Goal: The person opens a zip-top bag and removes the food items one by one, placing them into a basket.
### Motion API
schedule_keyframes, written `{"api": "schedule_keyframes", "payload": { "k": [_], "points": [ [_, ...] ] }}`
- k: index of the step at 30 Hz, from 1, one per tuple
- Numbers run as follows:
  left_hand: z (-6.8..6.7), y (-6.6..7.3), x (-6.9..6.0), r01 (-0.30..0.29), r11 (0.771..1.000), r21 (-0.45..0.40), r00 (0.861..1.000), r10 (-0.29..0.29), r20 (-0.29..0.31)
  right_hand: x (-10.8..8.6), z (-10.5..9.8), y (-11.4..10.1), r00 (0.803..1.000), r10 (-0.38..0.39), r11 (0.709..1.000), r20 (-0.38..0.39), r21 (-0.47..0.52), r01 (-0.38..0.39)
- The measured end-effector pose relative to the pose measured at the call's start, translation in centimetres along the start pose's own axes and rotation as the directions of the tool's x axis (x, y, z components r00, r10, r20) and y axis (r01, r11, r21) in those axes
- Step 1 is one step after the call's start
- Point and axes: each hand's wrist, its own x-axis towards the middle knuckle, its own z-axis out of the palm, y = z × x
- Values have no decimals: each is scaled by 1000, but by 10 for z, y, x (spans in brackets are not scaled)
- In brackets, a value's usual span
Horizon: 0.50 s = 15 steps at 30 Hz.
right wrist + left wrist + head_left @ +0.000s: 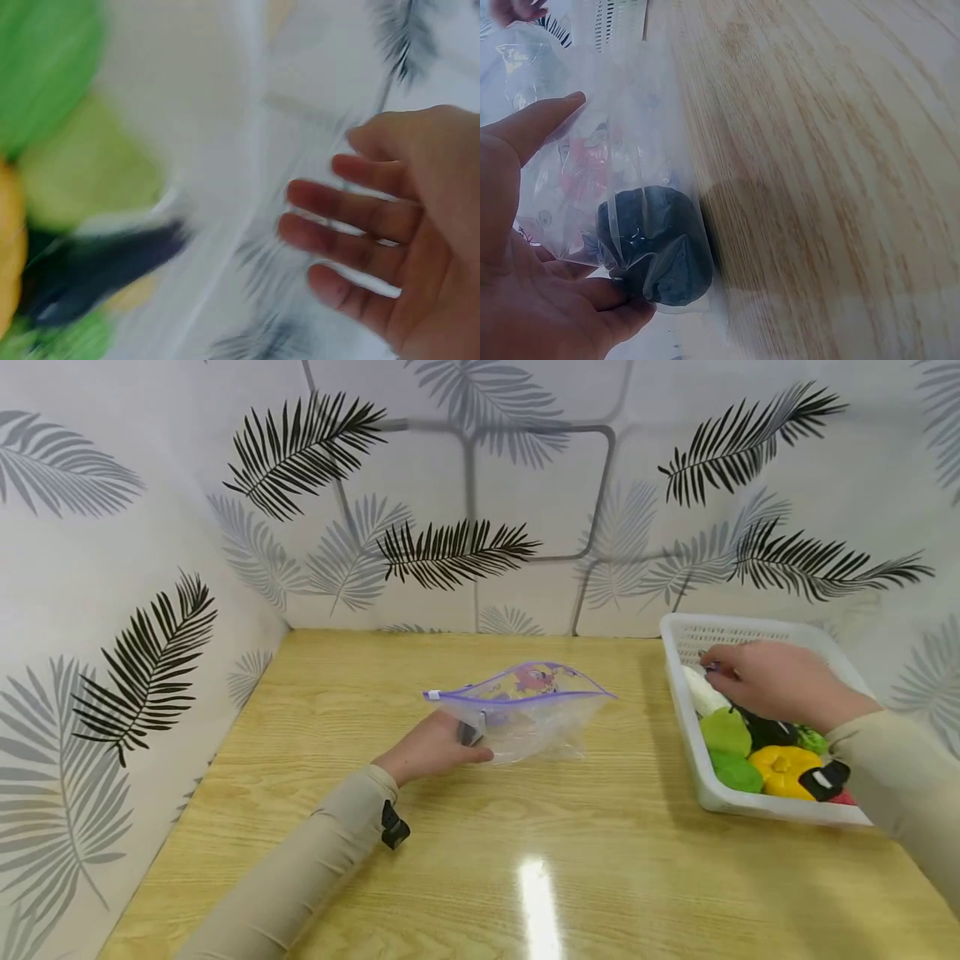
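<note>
A clear zip bag [525, 731] with a purple closure stands with its mouth open on the table. My left hand [435, 749] holds its left lower side, the thumb in front and the other fingers at the bottom. Inside lies a dark blue-grey rounded thing [656, 244], its kind unclear through the creased plastic. Over the white basket [686, 752] hovers my right hand [780, 681]. In the right wrist view its fingers [349, 210] are loosely bent with nothing in them. Beside it lie a dark eggplant [105, 270] and a yellow-green fruit or vegetable [90, 169], both blurred.
In the basket are also a yellow bell pepper [780, 768], a white long vegetable [703, 692], green pieces and something red. The basket's raised walls stand at the table's right. A leaf-patterned wall covering [525, 593] closes off the back and left.
</note>
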Motion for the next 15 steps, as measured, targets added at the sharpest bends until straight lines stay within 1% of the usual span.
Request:
{"api": "schedule_keyframes", "payload": {
  "k": [1, 2, 3, 4, 6, 7, 8, 10, 11, 13, 14, 15],
  "points": [
    [0, 0, 0, 2, 1000, 1, 1000, -2, -1, 4, -4, -15, 997, -49, 999, -51, 0, 49],
    [-1, -1, 0, 4, 1000, -3, 1000, -4, -3, 8, -7, -29, 989, -102, 995, -106, -4, 102],
    [-1, -1, 0, 4, 1000, -5, 1000, -4, -4, 11, -10, -44, 975, -155, 988, -157, -7, 156],
    [-1, -1, 0, 6, 1000, -9, 1000, -6, -3, 15, -12, -58, 955, -214, 976, -208, -11, 216],
    [-2, -1, 0, 13, 1000, -15, 1000, -13, 1, 22, -13, -83, 891, -342, 936, -298, -17, 353],
    [-2, -1, -1, 19, 1000, -13, 1000, -19, 4, 25, -13, -95, 857, -396, 911, -329, -22, 412],
    [-2, -1, -1, 23, 1000, -13, 1000, -23, 6, 29, -13, -106, 828, -441, 886, -347, -19, 463],
    [-1, -1, -1, 35, 999, -2, 999, -35, 10, 37, -12, -127, 785, -507, 841, -356, -5, 541],
    [-1, -1, -1, 41, 999, 4, 999, -41, 11, 41, -11, -137, 774, -529, 824, -346, 5, 566],
    [-1, -1, -1, 45, 999, 8, 999, -45, 10, 49, -7, -154, 772, -555, 810, -310, 10, 587],
    [-1, -1, -2, 46, 999, 4, 999, -46, 12, 54, -5, -161, 776, -563, 808, -285, 8, 589],
    [-1, -1, -2, 47, 999, -1, 999, -47, 14, 58, -2, -167, 785, -564, 810, -257, 11, 586]
  ]
}}
